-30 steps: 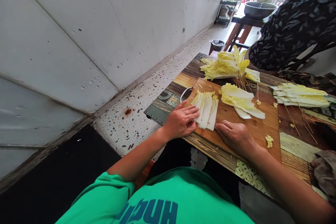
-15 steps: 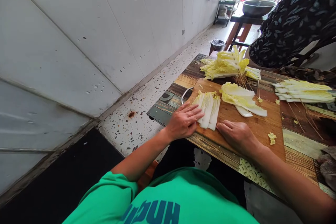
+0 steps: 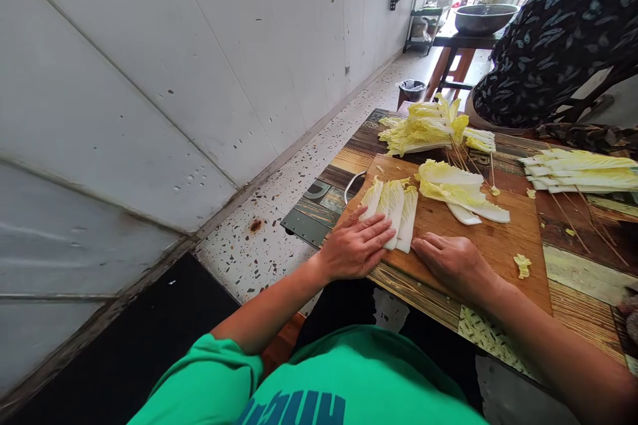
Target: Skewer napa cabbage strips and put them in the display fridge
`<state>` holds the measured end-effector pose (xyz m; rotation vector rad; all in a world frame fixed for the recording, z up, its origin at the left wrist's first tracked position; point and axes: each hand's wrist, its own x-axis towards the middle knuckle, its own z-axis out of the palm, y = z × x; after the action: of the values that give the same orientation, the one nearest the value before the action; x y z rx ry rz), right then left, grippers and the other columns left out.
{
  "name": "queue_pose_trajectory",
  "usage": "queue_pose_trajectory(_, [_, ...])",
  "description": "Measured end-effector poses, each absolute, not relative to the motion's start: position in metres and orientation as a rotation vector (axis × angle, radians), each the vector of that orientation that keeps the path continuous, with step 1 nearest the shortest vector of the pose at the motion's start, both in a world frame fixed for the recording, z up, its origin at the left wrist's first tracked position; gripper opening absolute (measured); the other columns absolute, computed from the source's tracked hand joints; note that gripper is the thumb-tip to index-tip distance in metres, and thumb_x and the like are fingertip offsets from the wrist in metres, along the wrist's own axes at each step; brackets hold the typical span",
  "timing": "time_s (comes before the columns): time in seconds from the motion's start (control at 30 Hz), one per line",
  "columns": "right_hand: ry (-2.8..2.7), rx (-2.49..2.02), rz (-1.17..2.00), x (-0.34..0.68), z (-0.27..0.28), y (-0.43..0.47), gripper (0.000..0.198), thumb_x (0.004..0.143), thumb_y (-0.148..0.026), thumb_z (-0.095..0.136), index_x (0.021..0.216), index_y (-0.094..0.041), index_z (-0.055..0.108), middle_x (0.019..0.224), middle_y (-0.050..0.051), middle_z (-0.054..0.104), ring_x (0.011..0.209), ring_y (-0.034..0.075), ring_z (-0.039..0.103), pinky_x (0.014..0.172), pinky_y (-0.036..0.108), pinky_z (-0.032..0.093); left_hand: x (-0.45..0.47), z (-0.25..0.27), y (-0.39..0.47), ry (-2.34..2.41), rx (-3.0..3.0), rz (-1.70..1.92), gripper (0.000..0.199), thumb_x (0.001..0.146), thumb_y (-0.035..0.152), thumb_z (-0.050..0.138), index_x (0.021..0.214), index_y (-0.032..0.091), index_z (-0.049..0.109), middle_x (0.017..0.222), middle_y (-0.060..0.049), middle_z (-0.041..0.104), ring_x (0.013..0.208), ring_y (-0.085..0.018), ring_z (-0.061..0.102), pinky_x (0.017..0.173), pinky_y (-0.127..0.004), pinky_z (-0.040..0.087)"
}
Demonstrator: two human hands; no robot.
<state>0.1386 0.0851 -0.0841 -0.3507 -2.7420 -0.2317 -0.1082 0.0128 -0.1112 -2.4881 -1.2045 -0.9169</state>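
Several pale napa cabbage leaves [image 3: 397, 209] lie side by side on a wooden cutting board [image 3: 478, 249]. My left hand [image 3: 357, 244] rests flat across their lower left part, fingers stretched out, and covers some of them. Close to the right lower edge of those leaves, my right hand [image 3: 448, 259] is closed with its knuckles up. What its fingers hold, if anything, is hidden. Further right on the board are loose cabbage leaves [image 3: 458, 187] and a small yellow scrap [image 3: 522, 265].
Behind the board is a pile of cabbage leaves [image 3: 423, 126] with thin sticks [image 3: 463, 154]. More skewered leaves [image 3: 588, 169] lie at the right of the patterned table [image 3: 573, 272]. A person in dark patterned clothing [image 3: 553, 40] is beyond, beside a metal basin [image 3: 485, 18].
My left hand has slid a little to the right over the leaves and covers more of them. The right hand stays closed in about the same place. The view has shifted slightly.
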Motion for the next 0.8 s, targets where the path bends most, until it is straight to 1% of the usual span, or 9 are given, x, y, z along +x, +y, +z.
queue_pose_trajectory(0.13, [-2.753,-0.360,-0.243,0.138,-0.083,0.085,0.029,0.100,-0.013,0.038,0.076,-0.017,0.054,0.067,0.001,0.053,0.055,0.012,0.045,0.054,0.026,0.032,-0.106,-0.112,0.013,-1.200,-2.450,-0.989,0.028,0.094,0.020,0.054,0.120,0.014,0.065,0.124,-0.008,0.072,0.124,-0.020,0.063,0.124,-0.045,0.027])
queue_pose_trajectory(0.23, [-2.757,-0.354,-0.259,0.139,-0.082,0.085,0.029,0.101,-0.014,0.038,0.077,-0.017,0.055,0.068,0.001,0.054,0.056,0.012,0.046,0.054,0.026,0.032,-0.107,-0.110,0.015,-1.247,-2.460,-1.072,0.021,0.094,0.027,0.059,0.111,0.017,0.068,0.118,-0.007,0.074,0.122,-0.021,0.064,0.124,-0.045,0.027])
queue_pose_trajectory(0.3, [-2.747,-0.344,-0.275,0.139,-0.082,0.085,0.030,0.101,-0.014,0.037,0.077,-0.017,0.055,0.068,0.001,0.054,0.056,0.012,0.046,0.055,0.026,0.032,-0.108,-0.108,0.017,-1.289,-2.472,-1.114,0.018,0.093,0.027,0.061,0.107,0.018,0.069,0.116,-0.006,0.075,0.122,-0.021,0.063,0.125,-0.046,0.026])
queue_pose_trajectory(0.37, [-2.741,-0.331,-0.280,0.139,-0.082,0.085,0.030,0.101,-0.013,0.037,0.077,-0.017,0.055,0.068,0.001,0.054,0.056,0.012,0.046,0.055,0.027,0.032,-0.108,-0.106,0.018,-1.320,-2.476,-1.145,0.016,0.092,0.025,0.061,0.104,0.020,0.070,0.115,-0.004,0.076,0.122,-0.021,0.063,0.126,-0.048,0.022])
queue_pose_trajectory(0.47, [-2.738,-0.321,-0.271,0.138,-0.082,0.086,0.030,0.101,-0.014,0.037,0.078,-0.017,0.055,0.068,0.001,0.054,0.056,0.011,0.046,0.055,0.026,0.032,-0.105,-0.105,0.020,-1.355,-2.476,-1.166,0.013,0.087,0.021,0.063,0.098,0.022,0.070,0.114,-0.002,0.076,0.123,-0.022,0.063,0.127,-0.050,0.016])
queue_pose_trajectory(0.63, [-2.744,-0.324,-0.270,0.139,-0.083,0.086,0.030,0.101,-0.014,0.037,0.078,-0.017,0.057,0.068,0.001,0.055,0.056,0.012,0.046,0.056,0.026,0.032,-0.100,-0.107,0.021,-1.411,-2.433,-1.211,0.012,0.081,0.017,0.062,0.090,0.023,0.069,0.110,-0.001,0.077,0.118,-0.021,0.066,0.127,-0.048,0.018])
queue_pose_trajectory(0.8, [-2.759,-0.334,-0.237,0.140,-0.082,0.084,0.025,0.099,-0.012,0.040,0.081,-0.017,0.058,0.067,0.001,0.056,0.056,0.012,0.047,0.056,0.027,0.031,-0.104,-0.110,0.023,-1.407,-2.423,-1.231,0.014,0.079,0.017,0.063,0.090,0.024,0.070,0.108,-0.001,0.078,0.116,-0.022,0.067,0.127,-0.052,0.016])
